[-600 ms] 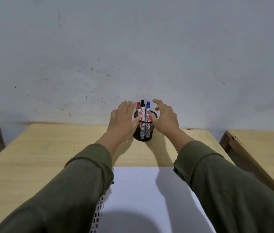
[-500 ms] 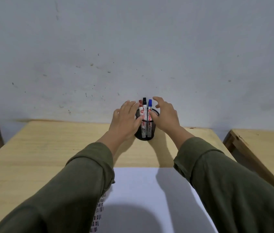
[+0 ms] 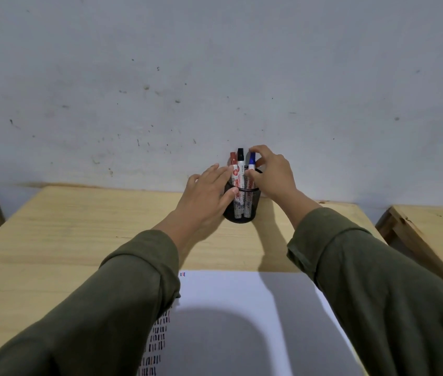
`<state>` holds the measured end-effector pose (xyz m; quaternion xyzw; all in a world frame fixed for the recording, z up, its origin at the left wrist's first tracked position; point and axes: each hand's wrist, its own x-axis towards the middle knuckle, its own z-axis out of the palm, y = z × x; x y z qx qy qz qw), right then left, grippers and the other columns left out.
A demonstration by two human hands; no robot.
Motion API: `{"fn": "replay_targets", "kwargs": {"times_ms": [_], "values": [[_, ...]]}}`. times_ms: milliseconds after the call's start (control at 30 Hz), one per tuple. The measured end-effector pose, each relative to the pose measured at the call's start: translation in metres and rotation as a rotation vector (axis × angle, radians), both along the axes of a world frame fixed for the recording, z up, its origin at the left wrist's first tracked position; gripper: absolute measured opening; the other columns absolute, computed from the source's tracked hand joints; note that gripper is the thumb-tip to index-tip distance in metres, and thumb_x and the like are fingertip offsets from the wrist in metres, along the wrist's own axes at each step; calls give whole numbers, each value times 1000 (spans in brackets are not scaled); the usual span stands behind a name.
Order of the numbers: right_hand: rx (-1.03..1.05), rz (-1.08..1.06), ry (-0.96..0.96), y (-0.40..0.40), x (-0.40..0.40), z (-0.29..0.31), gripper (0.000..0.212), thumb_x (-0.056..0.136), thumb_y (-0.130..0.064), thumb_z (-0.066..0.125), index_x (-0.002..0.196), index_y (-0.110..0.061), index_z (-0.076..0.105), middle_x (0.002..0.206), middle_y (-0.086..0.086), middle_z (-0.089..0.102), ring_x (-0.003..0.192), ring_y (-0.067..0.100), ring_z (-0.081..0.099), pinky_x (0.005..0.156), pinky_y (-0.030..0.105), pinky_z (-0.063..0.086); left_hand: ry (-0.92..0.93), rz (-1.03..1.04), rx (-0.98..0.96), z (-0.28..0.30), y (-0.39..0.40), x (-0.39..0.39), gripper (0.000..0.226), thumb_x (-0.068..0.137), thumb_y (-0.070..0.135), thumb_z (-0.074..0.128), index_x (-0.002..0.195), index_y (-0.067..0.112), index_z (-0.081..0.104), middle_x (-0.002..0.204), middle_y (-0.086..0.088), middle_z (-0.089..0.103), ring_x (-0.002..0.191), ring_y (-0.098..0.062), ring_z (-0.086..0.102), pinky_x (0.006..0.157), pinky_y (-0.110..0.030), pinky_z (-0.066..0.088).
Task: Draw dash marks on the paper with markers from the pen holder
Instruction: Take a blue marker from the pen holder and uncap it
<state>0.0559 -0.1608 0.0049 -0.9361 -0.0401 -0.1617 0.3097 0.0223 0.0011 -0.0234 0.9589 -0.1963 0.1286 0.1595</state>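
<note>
Fingertips (image 3: 253, 151) of the right hand (image 3: 274, 177) are pinched round the blue marker (image 3: 252, 162), forefinger curled over its cap from behind and thumb pressing its barrel from the front, so the grip is closed on that marker while it stands in the black mesh pen holder (image 3: 242, 204). Fingers of the left hand (image 3: 206, 194) lie nearly straight and together, spread flat against the left wall of the holder with the thumb at its rim; they hold nothing else. Beside the blue marker, a black-capped marker (image 3: 240, 165) stands in the middle and a red-capped marker (image 3: 233, 169) at the left, all three upright with caps up. The holder sits on the wooden table (image 3: 79, 226) near its far edge, close to a scuffed grey wall (image 3: 215, 77). Both forearms wear olive-green sleeves (image 3: 377, 280). Nearer the person, white paper (image 3: 242, 294) lies on the table, well apart from the holder, with rows of short dash marks (image 3: 158, 340) along its left side, partly hidden by the left sleeve
</note>
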Motion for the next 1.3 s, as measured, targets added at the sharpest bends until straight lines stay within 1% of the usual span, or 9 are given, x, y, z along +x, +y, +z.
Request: {"fn": "replay_targets", "kwargs": {"times_ms": [167,300,400,533,667,867,1033,1200,1300], "values": [[144,-13,-4,-5,-6,0,46,83,-8,65,122,-23,44,99,10,64,85,26,60,70,31,49,16,6,9,1,-2,0,55,98,40,29,147,19,22,156,3,26,146,-13,13,113,-40,18],[382,-23,-47,-7,-16,14,56,85,0,60,131,-23,38,78,-1,49,66,9,53,50,9,44,8,16,7,6,-3,-1,57,97,42,28,148,18,21,156,2,26,147,-14,12,113,-41,19],[522,-24,-117,-9,-23,37,59,85,1,60,131,-26,37,84,1,50,66,6,55,50,3,42,-20,20,-38,19,-2,-4,56,98,41,27,148,18,21,156,2,25,147,-13,10,113,-40,17],[610,12,-224,-9,-41,73,60,84,-6,64,131,-30,35,87,1,58,75,9,64,59,5,46,-69,18,-172,47,-2,-14,49,99,37,29,145,22,26,154,2,29,146,-13,14,114,-40,15],[679,183,-163,-8,-74,87,58,84,-8,64,131,-29,36,90,12,70,83,17,71,80,24,53,-151,-19,-414,78,-2,-31,45,98,28,36,143,28,34,147,0,43,138,-18,34,113,-44,26],[677,363,37,0,-133,72,55,85,-9,65,131,-26,40,86,4,74,81,11,70,76,24,53,39,-108,-679,97,-2,-84,38,96,20,45,132,32,50,122,9,62,108,-5,54,81,-2,36],[689,400,94,10,-169,60,54,84,-10,66,129,-28,41,88,5,74,82,12,69,79,27,51,98,-126,-828,88,5,-116,20,90,17,55,103,22,69,104,5,71,105,-12,63,95,-23,44],[663,420,154,14,-197,62,48,84,-16,67,123,-33,45,84,7,72,70,15,67,67,21,51,132,44,-1000,87,13,-132,14,90,20,56,95,22,68,92,7,66,91,-8,59,75,-14,42],[740,420,191,10,-205,63,41,84,-17,67,119,-34,52,90,12,72,67,23,61,64,23,49,105,238,-1161,90,23,-131,16,90,28,54,97,22,67,99,2,67,95,-15,59,75,-22,43]]}}
